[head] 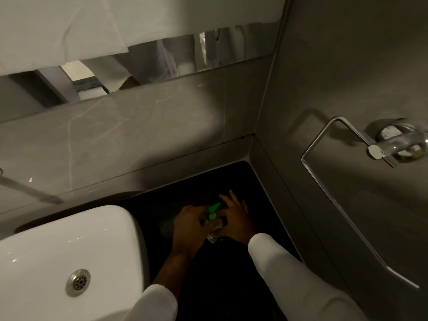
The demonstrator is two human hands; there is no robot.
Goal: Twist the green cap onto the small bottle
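Both hands hide most of the pump bottle [212, 218]; its label is unreadable.

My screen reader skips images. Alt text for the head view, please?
Both hands, left hand and right hand, hold a green-pump bottle on a dark counter beside a white basin. A chrome towel ring hangs right.

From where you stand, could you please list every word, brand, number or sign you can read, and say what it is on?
No text can be read in this view.
Pump bottle, held between the left hand and right hand: its label is mostly covered and too blurred to read.
Basin, towel holder and mirror: no markings visible.
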